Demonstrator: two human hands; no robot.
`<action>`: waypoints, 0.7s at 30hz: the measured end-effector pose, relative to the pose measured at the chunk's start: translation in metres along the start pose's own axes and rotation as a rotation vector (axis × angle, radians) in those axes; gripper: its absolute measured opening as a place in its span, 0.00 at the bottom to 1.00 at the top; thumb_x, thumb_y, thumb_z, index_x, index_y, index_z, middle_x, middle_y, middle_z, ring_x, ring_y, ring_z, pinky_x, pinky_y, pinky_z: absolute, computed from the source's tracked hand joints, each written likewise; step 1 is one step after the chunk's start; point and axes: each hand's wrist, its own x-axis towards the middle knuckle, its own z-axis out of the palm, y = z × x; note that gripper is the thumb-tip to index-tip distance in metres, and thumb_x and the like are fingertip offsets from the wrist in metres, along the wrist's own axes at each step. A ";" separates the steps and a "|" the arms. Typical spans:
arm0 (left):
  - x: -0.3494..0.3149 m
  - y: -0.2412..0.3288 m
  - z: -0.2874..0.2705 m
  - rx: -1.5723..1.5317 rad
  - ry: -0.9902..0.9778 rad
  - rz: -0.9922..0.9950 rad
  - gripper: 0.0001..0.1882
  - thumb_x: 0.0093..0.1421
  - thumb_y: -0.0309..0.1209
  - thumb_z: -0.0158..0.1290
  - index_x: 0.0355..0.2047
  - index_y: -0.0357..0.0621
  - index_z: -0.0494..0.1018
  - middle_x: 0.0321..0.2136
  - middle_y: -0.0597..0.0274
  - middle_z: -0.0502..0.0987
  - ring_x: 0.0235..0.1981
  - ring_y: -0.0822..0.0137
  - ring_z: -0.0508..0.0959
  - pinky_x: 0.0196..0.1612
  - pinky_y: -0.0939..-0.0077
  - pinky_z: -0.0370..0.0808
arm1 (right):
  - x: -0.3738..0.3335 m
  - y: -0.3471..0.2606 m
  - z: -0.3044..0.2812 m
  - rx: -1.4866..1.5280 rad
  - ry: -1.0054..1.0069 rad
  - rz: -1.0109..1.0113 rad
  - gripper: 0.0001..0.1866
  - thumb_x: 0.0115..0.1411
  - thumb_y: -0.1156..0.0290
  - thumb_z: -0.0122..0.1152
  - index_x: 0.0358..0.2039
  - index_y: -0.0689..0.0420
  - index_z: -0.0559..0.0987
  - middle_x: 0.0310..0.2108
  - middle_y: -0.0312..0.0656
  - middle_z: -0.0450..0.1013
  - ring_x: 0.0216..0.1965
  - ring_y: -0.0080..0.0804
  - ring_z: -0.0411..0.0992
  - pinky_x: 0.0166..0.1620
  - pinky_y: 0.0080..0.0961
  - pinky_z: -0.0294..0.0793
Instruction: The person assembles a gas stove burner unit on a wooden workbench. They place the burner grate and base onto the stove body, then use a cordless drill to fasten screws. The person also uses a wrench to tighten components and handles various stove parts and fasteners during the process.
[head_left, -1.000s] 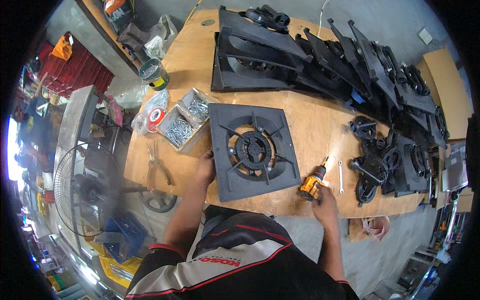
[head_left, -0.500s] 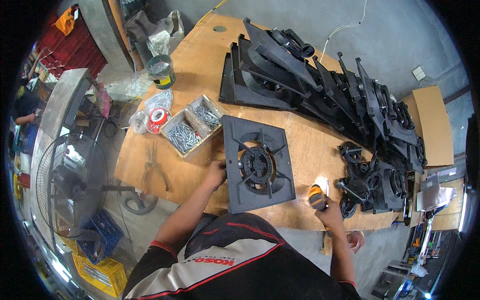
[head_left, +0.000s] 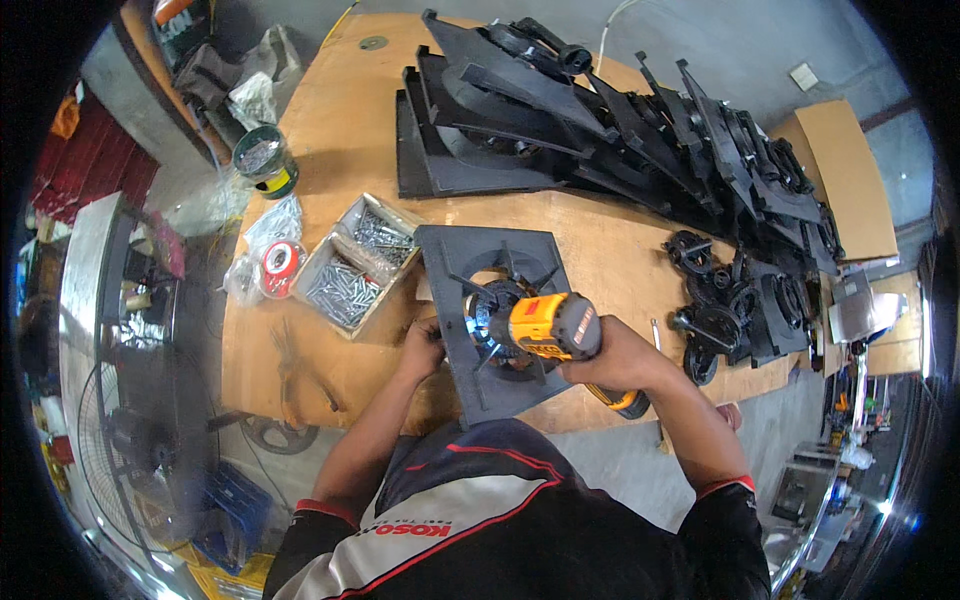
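My right hand (head_left: 612, 358) wraps yellow-black plastic drill (head_left: 552, 327), aimed down at black square metal burner frame (head_left: 478, 385) near tan wooden table (head_left: 620, 262) edge; left hand (head_left: 424, 348) curled beside, probably steadying, grip unclear.

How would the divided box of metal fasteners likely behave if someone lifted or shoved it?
The divided box would probably feel heavy for its size, since metal fasteners crowd its compartments. Its straight-looking walls suggest it should stay fairly stiff. Because the top is open and the pieces look loose, a sharp tilt might spill some.
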 end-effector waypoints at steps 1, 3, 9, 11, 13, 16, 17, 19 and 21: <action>0.005 -0.009 -0.002 -0.030 -0.025 0.079 0.11 0.56 0.16 0.59 0.39 0.37 0.82 0.34 0.65 0.84 0.34 0.74 0.80 0.42 0.75 0.77 | 0.008 0.007 0.000 -0.013 -0.012 -0.025 0.24 0.50 0.68 0.72 0.46 0.66 0.79 0.38 0.45 0.81 0.39 0.30 0.78 0.46 0.29 0.77; 0.011 -0.020 -0.008 -0.041 -0.047 0.062 0.11 0.55 0.15 0.59 0.39 0.37 0.81 0.35 0.66 0.84 0.35 0.73 0.80 0.43 0.75 0.77 | 0.019 0.004 0.000 -0.059 -0.033 0.003 0.24 0.50 0.69 0.72 0.47 0.66 0.79 0.39 0.45 0.81 0.39 0.29 0.77 0.47 0.28 0.77; 0.022 -0.034 -0.010 -0.093 -0.053 0.095 0.11 0.54 0.14 0.60 0.38 0.38 0.82 0.36 0.66 0.84 0.36 0.74 0.80 0.44 0.75 0.77 | 0.040 0.000 -0.006 -0.079 -0.052 0.000 0.25 0.49 0.68 0.71 0.47 0.66 0.80 0.39 0.47 0.81 0.40 0.32 0.78 0.48 0.29 0.76; 0.022 -0.036 -0.009 -0.126 -0.042 0.109 0.11 0.54 0.14 0.60 0.38 0.37 0.81 0.35 0.66 0.83 0.36 0.75 0.80 0.44 0.75 0.77 | 0.042 0.000 -0.005 -0.069 -0.058 -0.008 0.25 0.49 0.68 0.71 0.47 0.66 0.80 0.40 0.46 0.81 0.40 0.32 0.78 0.48 0.29 0.76; 0.023 -0.042 -0.009 -0.147 -0.030 0.157 0.12 0.54 0.13 0.60 0.38 0.37 0.81 0.35 0.66 0.83 0.37 0.75 0.80 0.44 0.75 0.77 | 0.043 -0.001 -0.005 -0.089 -0.060 -0.016 0.26 0.49 0.68 0.71 0.48 0.66 0.79 0.40 0.46 0.81 0.41 0.31 0.77 0.49 0.28 0.76; 0.021 -0.031 -0.010 -0.176 -0.035 0.083 0.12 0.53 0.13 0.60 0.38 0.37 0.81 0.36 0.65 0.83 0.37 0.74 0.80 0.43 0.75 0.77 | 0.043 -0.011 -0.008 -0.075 -0.085 -0.008 0.26 0.49 0.68 0.70 0.49 0.65 0.79 0.41 0.46 0.81 0.41 0.31 0.77 0.49 0.27 0.75; 0.023 -0.032 -0.011 -0.177 -0.024 0.094 0.12 0.53 0.13 0.60 0.38 0.37 0.81 0.36 0.65 0.83 0.37 0.73 0.80 0.43 0.75 0.78 | 0.045 -0.009 -0.008 -0.094 -0.073 -0.010 0.27 0.48 0.66 0.70 0.48 0.64 0.80 0.40 0.48 0.81 0.41 0.34 0.78 0.48 0.29 0.76; 0.025 -0.037 -0.010 -0.179 -0.004 0.115 0.13 0.53 0.13 0.60 0.39 0.37 0.81 0.36 0.64 0.83 0.37 0.73 0.80 0.43 0.75 0.78 | 0.050 -0.001 -0.008 -0.132 -0.050 -0.011 0.28 0.46 0.61 0.70 0.46 0.64 0.81 0.38 0.51 0.81 0.40 0.41 0.79 0.47 0.32 0.77; 0.027 -0.045 -0.012 -0.280 0.018 0.043 0.13 0.53 0.13 0.61 0.39 0.37 0.80 0.37 0.64 0.83 0.37 0.72 0.81 0.43 0.75 0.79 | 0.057 -0.003 -0.013 -0.204 -0.062 0.034 0.28 0.45 0.60 0.70 0.45 0.64 0.81 0.38 0.52 0.81 0.40 0.41 0.79 0.46 0.33 0.78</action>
